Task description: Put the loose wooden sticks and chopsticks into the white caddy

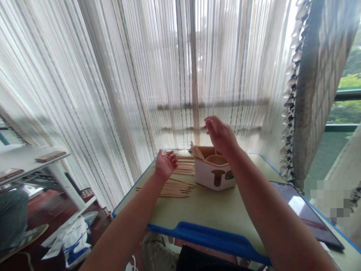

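Observation:
My left hand [166,165] is palm up with its fingers loosely bent and apart, over the left side of the table. Beneath and beside it lie several thin wooden chopsticks [176,188] in rows. A metal spoon [183,150] lies behind them, its handle passing close to my left fingertips. Raised above a white box with a brown inside [203,175], my right hand [221,135] has loosely curled fingers and no visible object. Inside the box are a round brown container [216,160] and flat wooden sticks [197,151] leaning on the left; my right forearm hides part of it.
The pale table [197,210] has a blue raised rim [208,235]. A dark tablet [307,214] lies at its right edge. Sheer curtains [141,75] hang behind. On the left are a white desk [56,171], a plastic bag [75,241] and another person's leg [12,218].

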Action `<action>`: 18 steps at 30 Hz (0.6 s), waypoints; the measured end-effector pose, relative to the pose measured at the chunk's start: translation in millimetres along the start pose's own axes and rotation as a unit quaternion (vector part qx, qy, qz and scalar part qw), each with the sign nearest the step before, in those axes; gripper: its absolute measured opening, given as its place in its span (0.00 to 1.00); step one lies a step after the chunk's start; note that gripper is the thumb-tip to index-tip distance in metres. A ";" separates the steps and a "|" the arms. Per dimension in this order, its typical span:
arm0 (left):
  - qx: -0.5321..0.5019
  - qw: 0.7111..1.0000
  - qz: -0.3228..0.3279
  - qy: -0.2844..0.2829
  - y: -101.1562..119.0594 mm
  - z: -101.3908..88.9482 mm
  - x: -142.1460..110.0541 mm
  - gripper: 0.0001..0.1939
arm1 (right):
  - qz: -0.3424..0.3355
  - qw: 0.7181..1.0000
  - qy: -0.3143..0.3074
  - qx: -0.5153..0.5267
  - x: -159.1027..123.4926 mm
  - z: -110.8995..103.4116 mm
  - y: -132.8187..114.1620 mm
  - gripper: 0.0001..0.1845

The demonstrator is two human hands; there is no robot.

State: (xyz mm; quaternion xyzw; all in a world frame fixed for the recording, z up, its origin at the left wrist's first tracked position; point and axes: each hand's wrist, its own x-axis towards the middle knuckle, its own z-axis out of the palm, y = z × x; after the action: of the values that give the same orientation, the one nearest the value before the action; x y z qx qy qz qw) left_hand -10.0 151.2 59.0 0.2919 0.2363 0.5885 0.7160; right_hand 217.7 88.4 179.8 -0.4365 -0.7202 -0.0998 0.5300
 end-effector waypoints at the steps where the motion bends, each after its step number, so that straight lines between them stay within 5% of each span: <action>1: 0.012 1.000 -0.004 -0.003 -1.6 0.1 0.7 0.27 | 0.001 1.000 0.002 -0.007 0.1 0.3 -0.6 0.24; 7: 0.265 0.962 0.054 0.032 -16.5 -4.1 14.2 0.27 | -0.023 0.998 0.021 -0.060 5.6 -12.8 -20.6 0.16; 12: 0.513 0.839 0.169 -0.065 -29.4 -12.5 18.5 0.20 | -0.023 0.992 0.109 -0.052 -15.9 -17.5 -20.5 0.13; 18: 0.665 0.708 0.172 -0.163 -38.9 -14.6 10.0 0.19 | 0.008 0.976 0.188 -0.105 -91.9 14.9 42.7 0.16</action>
State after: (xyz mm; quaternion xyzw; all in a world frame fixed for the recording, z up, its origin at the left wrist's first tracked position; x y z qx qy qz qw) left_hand 9.4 157.7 21.5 0.8194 0.3915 0.3355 0.2504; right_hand 244.3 74.9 81.8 -0.4686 -0.5894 -0.2514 0.6081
